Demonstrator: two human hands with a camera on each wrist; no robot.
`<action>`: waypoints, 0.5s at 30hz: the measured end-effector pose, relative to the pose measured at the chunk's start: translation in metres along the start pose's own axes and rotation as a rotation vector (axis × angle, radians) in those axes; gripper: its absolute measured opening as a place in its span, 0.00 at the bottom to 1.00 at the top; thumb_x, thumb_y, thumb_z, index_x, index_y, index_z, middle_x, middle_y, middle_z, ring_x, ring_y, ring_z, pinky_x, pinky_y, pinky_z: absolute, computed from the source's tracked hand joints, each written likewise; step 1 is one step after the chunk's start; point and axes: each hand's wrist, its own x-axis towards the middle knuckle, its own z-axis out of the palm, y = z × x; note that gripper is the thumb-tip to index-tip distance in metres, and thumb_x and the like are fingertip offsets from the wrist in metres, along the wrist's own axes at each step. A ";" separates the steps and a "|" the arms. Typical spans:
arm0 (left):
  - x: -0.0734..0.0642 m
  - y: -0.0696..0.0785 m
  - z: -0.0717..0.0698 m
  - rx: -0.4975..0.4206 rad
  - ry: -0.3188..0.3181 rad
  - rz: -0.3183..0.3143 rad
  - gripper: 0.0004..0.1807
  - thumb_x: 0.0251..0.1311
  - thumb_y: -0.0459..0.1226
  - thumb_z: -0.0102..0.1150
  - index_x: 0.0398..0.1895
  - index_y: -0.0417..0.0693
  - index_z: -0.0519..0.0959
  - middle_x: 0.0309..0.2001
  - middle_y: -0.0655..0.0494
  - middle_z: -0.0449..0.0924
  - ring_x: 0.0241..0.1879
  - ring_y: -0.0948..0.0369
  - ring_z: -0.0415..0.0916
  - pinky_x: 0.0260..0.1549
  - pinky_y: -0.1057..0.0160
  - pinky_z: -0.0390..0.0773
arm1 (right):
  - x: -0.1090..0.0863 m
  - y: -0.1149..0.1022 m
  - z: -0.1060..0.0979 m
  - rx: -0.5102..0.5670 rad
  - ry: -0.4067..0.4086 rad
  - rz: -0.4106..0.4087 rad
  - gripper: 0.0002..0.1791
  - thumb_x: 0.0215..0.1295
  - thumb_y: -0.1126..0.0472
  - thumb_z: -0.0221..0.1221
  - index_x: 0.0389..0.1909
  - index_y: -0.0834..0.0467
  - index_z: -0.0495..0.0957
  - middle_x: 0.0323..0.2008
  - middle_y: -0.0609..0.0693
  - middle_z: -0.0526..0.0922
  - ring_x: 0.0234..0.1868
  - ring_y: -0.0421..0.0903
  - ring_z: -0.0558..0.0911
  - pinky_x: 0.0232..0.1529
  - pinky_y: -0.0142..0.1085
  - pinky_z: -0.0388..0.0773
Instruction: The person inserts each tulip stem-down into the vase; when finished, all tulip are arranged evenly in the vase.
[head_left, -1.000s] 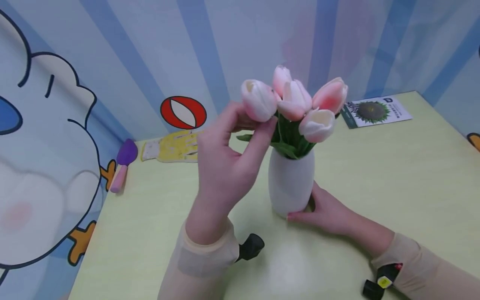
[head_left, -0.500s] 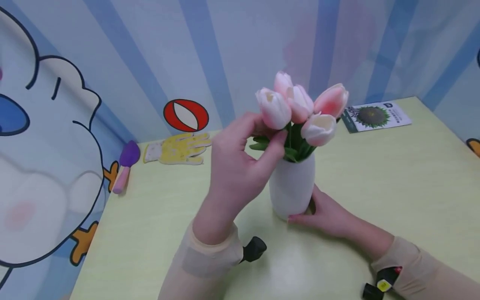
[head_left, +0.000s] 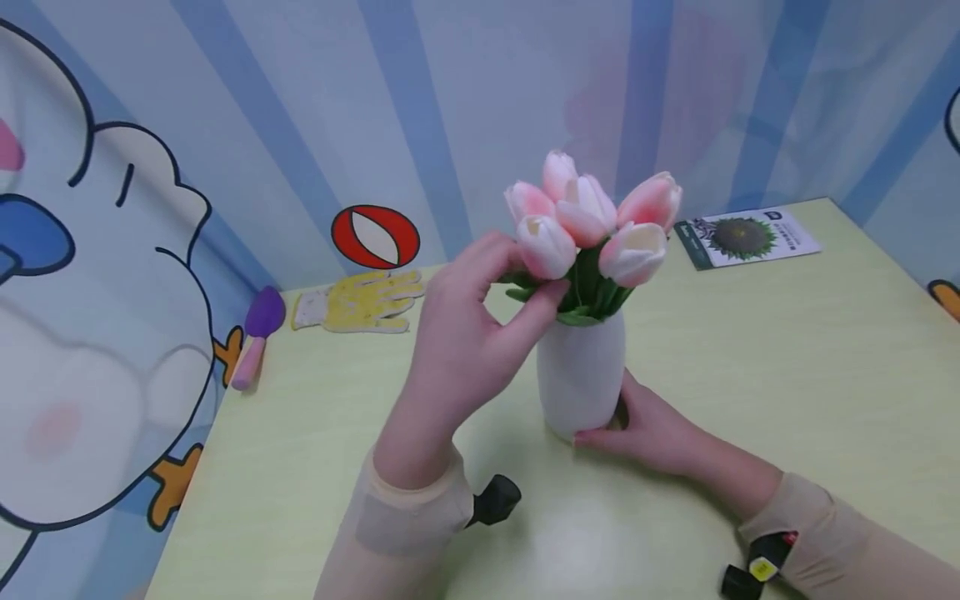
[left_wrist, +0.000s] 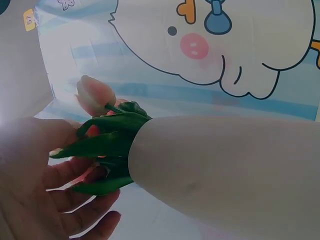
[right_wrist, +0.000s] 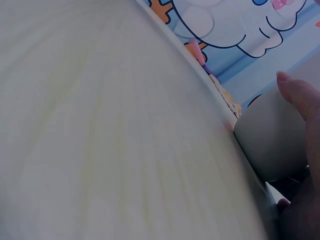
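A white vase [head_left: 581, 375] stands upright on the table, filled with pale pink tulips and green leaves. My left hand [head_left: 480, 333] reaches in from the left, its thumb and fingers curled at the base of the front left tulip [head_left: 546, 247]. In the left wrist view, that hand's fingers are around the blooms and the leaves [left_wrist: 100, 145], partly hidden behind them. Low on the vase's right side, my right hand [head_left: 660, 425] holds it, thumb in front near the base. The right wrist view shows its thumb [right_wrist: 302, 97] against the vase wall.
At the back left lie a purple trowel [head_left: 259, 337] with a pink handle and a yellow glove [head_left: 367, 302]. A sunflower picture packet [head_left: 750, 237] lies at the back right. A wall with cartoon prints borders the light yellow table [head_left: 300, 467].
The front left tulip has moved right and lower, toward the bunch, with my left hand at it. Another bloom now shows behind it. My right hand stays on the vase.
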 end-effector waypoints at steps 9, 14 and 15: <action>-0.023 -0.024 -0.016 0.040 -0.068 -0.064 0.24 0.70 0.41 0.61 0.65 0.44 0.72 0.60 0.53 0.79 0.60 0.60 0.76 0.62 0.53 0.77 | 0.003 0.004 0.000 -0.009 0.018 0.010 0.55 0.56 0.45 0.77 0.77 0.49 0.53 0.71 0.53 0.69 0.71 0.58 0.71 0.72 0.63 0.65; -0.048 -0.048 -0.027 0.196 -0.181 -0.203 0.30 0.71 0.47 0.61 0.73 0.50 0.67 0.69 0.58 0.72 0.69 0.60 0.69 0.69 0.50 0.71 | 0.000 0.009 -0.004 -0.008 0.011 0.038 0.57 0.56 0.44 0.77 0.78 0.50 0.51 0.72 0.53 0.67 0.73 0.58 0.68 0.73 0.64 0.63; -0.053 -0.052 -0.029 0.232 -0.206 -0.237 0.32 0.71 0.49 0.61 0.74 0.52 0.66 0.70 0.60 0.70 0.70 0.61 0.67 0.70 0.49 0.70 | -0.001 0.010 -0.006 0.001 0.005 0.038 0.57 0.56 0.45 0.76 0.79 0.48 0.49 0.73 0.52 0.66 0.74 0.58 0.67 0.74 0.63 0.62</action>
